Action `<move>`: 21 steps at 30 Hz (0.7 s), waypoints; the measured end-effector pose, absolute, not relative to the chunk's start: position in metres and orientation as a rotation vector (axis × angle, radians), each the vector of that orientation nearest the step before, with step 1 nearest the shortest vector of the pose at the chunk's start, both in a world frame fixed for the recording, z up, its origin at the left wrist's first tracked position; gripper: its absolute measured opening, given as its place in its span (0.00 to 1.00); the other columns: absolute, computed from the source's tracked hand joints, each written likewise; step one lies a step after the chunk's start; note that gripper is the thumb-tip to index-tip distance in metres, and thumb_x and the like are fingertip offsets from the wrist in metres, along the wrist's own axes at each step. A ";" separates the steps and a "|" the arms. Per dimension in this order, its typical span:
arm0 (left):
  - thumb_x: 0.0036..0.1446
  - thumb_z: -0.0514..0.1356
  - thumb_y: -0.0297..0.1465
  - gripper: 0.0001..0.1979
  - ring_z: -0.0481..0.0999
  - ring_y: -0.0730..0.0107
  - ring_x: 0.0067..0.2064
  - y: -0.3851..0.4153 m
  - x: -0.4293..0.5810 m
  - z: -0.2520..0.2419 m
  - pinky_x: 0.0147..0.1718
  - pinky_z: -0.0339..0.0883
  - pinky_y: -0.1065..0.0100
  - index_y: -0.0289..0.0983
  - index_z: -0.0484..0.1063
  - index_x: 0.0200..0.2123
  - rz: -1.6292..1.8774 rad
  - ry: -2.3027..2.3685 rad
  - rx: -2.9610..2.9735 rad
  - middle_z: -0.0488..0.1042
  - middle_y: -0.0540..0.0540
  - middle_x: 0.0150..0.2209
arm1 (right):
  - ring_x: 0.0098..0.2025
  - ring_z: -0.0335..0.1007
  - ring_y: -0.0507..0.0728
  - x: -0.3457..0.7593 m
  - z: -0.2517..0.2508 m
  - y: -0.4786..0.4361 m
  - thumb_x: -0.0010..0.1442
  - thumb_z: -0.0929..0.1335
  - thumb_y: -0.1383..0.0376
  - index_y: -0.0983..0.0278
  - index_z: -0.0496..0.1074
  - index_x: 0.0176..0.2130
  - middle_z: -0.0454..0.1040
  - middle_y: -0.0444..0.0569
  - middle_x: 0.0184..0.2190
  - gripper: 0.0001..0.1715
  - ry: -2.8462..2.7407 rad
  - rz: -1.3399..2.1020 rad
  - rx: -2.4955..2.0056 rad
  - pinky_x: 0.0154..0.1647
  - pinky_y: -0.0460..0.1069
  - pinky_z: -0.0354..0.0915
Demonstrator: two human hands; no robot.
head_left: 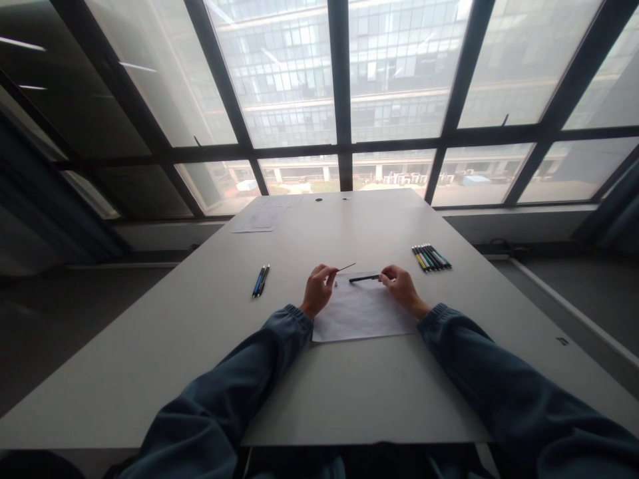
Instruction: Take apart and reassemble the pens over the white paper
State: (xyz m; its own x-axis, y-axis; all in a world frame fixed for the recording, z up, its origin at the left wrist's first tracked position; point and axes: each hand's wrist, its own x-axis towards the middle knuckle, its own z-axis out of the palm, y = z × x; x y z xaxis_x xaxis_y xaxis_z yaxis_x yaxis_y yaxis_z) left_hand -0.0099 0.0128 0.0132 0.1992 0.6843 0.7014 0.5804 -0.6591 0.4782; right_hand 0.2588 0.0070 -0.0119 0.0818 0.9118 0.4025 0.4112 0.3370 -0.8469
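Over a white sheet of paper both my hands are raised a little. My left hand pinches one end of a thin dark stick, which looks like a pen refill, its free end pointing right and away. A black pen barrel is held by its right end in my right hand, its other end pointing left. The two held pieces are apart. Close to my left fingertips, a small grey piece lies on the paper; its kind is too small to make out.
Two pens, blue and black, lie left on the white table. A row of several pens with coloured barrels lies right. More paper sheets lie at the far left, before large windows.
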 end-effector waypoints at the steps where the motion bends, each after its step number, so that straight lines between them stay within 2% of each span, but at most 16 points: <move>1: 0.67 0.55 0.31 0.10 0.73 0.68 0.37 0.013 -0.010 0.013 0.34 0.71 0.67 0.39 0.77 0.41 1.464 1.242 2.344 0.74 0.45 0.35 | 0.31 0.73 0.56 0.260 -0.012 0.007 0.56 0.70 0.61 0.63 0.75 0.33 0.78 0.48 0.29 0.08 -1.563 0.530 -1.273 0.36 0.50 0.67; 5: 0.66 0.55 0.31 0.09 0.73 0.68 0.38 0.012 -0.009 0.014 0.35 0.71 0.67 0.39 0.77 0.41 1.443 1.242 2.336 0.74 0.46 0.35 | 0.33 0.70 0.56 0.265 -0.011 0.008 0.57 0.70 0.62 0.63 0.76 0.32 0.77 0.48 0.30 0.06 -1.723 0.356 -1.350 0.39 0.51 0.64; 9: 0.66 0.56 0.31 0.09 0.74 0.67 0.38 0.013 -0.009 0.013 0.35 0.72 0.67 0.40 0.77 0.40 1.431 1.230 2.333 0.74 0.45 0.35 | 0.40 0.69 0.58 0.268 -0.013 0.009 0.56 0.72 0.66 0.63 0.77 0.31 0.75 0.50 0.34 0.03 -1.823 0.223 -1.458 0.44 0.52 0.62; 14: 0.66 0.57 0.32 0.08 0.74 0.68 0.39 0.013 -0.008 0.011 0.36 0.72 0.67 0.40 0.77 0.40 1.404 1.192 2.344 0.74 0.45 0.36 | 0.47 0.68 0.62 0.268 -0.017 0.009 0.58 0.72 0.64 0.60 0.79 0.33 0.75 0.51 0.39 0.03 -1.866 0.166 -1.585 0.47 0.54 0.60; 21: 0.67 0.55 0.34 0.10 0.74 0.70 0.37 0.012 -0.006 0.012 0.35 0.72 0.68 0.40 0.77 0.42 1.426 1.108 2.329 0.74 0.46 0.37 | 0.41 0.69 0.60 0.265 -0.011 0.008 0.62 0.67 0.66 0.63 0.75 0.44 0.75 0.51 0.35 0.10 -1.725 0.136 -1.358 0.47 0.56 0.63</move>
